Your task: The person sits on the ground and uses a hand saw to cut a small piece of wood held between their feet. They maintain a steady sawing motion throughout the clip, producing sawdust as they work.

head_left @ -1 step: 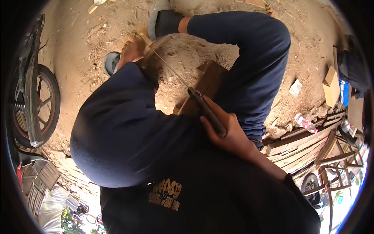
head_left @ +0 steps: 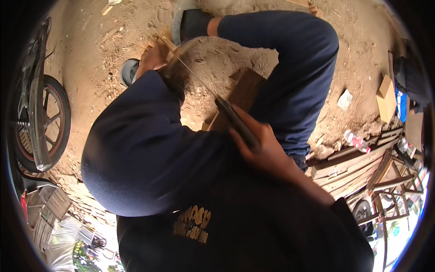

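Head view: a hand tool with a black grip and a long, narrow blade (head_left: 237, 124) is held in the right hand (head_left: 268, 146), whose fingers are wrapped around the grip. From that hand the blade is pointed away, up and leftward, toward the left hand (head_left: 153, 58), and its far end is brought up against a pale, slim wooden strip (head_left: 169, 44) just beside the left fingers. By the left hand the wood is touched; whether the strip is fully clasped cannot be told, as the fingers are small and partly hidden. Just right of the left hand, below the strip, a flat brown wooden board (head_left: 188, 46) is seen at a slant.

Between the two hands, nearer the right one, a dark brown wooden block (head_left: 244, 93) is set on the sandy brown ground (head_left: 90, 59). Close to the left hand, a grey-and-black sandal (head_left: 130, 71) is seen on one side and a dark grey shoe (head_left: 195, 26) on the other. Well to the right of the right hand, a clear plastic bottle with a red label (head_left: 356, 141) is placed near stacked wooden planks (head_left: 351, 170). Far left of both hands, a black motorcycle wheel (head_left: 62, 122) is shown.
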The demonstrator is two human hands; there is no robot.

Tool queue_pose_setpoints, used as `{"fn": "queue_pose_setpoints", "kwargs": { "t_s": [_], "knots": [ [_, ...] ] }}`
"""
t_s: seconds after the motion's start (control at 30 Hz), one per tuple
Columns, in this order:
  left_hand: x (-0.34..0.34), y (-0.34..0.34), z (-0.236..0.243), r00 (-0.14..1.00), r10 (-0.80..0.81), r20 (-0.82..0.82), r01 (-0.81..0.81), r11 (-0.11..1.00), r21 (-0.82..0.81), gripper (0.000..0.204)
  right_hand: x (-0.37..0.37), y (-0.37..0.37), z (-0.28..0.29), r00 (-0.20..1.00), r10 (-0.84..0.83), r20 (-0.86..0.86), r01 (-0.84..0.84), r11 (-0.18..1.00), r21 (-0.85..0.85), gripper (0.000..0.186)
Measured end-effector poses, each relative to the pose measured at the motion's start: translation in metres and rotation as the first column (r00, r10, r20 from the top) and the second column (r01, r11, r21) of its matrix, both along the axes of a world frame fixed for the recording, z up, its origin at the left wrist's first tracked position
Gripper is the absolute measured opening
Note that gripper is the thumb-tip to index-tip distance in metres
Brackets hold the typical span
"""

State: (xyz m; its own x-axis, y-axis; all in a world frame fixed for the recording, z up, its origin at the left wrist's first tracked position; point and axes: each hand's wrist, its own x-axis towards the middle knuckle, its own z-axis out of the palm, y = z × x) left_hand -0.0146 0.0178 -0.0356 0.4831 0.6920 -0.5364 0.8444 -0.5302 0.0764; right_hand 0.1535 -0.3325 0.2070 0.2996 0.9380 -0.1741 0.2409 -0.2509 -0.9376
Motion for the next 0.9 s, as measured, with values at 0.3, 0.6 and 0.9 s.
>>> {"fn": "queue_pose_setpoints", "kwargs": {
  "t_s": [0.3,0.6,0.9],
  "knots": [
    [0.028,-0.003,0.055,0.995,-0.029,0.095,0.056,0.955,-0.291,0.098,-0.003,0.033,-0.019,0.995,0.021,-0.101,-0.037,0.987,-0.159,0.042],
    [0.013,-0.037,0.018,0.909,-0.271,0.318,0.142,0.917,0.373,0.063,-0.007,0.052,-0.028,0.991,-0.032,-0.129,0.023,0.997,-0.07,0.051],
    [0.015,-0.045,0.031,0.943,-0.276,0.185,0.181,0.894,0.411,0.059,-0.008,0.058,-0.02,0.99,0.019,-0.138,-0.039,0.989,-0.139,0.052]
  ]
}}
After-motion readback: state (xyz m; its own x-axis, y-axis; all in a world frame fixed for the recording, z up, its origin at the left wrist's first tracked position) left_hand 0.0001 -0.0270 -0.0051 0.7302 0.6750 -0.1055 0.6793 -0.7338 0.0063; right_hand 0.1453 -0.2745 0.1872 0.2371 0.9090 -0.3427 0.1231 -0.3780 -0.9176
